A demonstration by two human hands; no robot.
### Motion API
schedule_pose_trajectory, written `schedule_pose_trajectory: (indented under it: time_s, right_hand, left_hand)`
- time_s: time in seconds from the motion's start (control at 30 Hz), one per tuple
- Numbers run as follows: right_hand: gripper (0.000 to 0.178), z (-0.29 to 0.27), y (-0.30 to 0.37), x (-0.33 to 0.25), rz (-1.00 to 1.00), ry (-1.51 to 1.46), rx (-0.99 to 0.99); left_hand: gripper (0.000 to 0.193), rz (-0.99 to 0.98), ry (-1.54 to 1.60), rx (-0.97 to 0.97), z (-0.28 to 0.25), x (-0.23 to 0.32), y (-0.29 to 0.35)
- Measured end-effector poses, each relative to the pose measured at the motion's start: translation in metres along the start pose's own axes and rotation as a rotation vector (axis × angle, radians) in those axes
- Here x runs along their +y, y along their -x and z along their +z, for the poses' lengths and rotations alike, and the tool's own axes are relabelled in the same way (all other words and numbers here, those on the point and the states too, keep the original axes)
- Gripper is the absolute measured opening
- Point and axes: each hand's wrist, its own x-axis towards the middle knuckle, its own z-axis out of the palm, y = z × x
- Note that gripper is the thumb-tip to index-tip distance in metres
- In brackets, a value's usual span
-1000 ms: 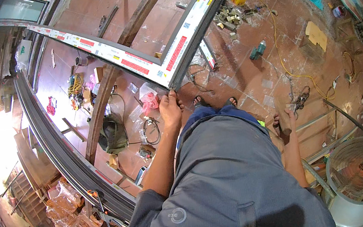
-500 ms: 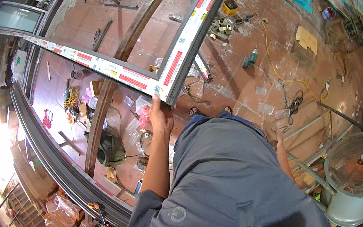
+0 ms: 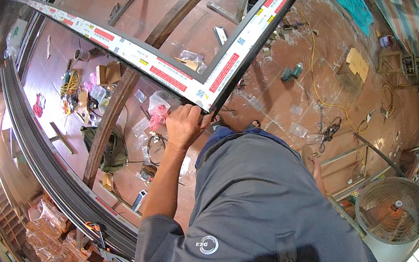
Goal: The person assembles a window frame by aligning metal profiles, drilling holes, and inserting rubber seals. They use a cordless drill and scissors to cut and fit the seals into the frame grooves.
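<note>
A large dark grey window frame [image 3: 166,68], its face covered in white and red protective film, spans the upper part of the view. My left hand [image 3: 186,125] grips its near corner, fingers wrapped over the edge. Beneath the frame runs a long wooden beam [image 3: 113,128]. My right hand [image 3: 314,165] hangs beside my right hip, largely hidden by my shirt. Its fingers are too small and covered to make out, as is anything in them. Just left of my left hand, a clear bag with pink contents [image 3: 158,110] lies on the floor.
Long dark profiles [image 3: 60,176] curve along the left. A green cordless drill [image 3: 292,72], a yellow cable [image 3: 322,91] and cardboard [image 3: 357,64] lie on the red tiles. At lower right stands a round fan [image 3: 395,211] near metal bars [image 3: 342,155]. A green bag [image 3: 105,148] rests by the beam.
The window frame's near corner has shifted right and slightly down in view. My left hand has rolled over, its knuckles now on top of the corner. The right hand remains by my hip.
</note>
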Motion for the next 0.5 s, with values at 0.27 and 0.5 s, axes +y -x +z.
schedule_pose_trajectory:
  time_s: [0.27,0.5]
  right_hand:
    - [0.038,-0.001,0.015,-0.017,0.022,0.116,-0.029]
    - [0.037,0.016,0.031,-0.026,0.052,0.219,-0.084]
  left_hand:
    - [0.032,-0.119,0.349,-0.042,0.005,-0.020,-0.005]
    - [0.040,-0.458,0.621,0.017,0.005,-0.006,0.014]
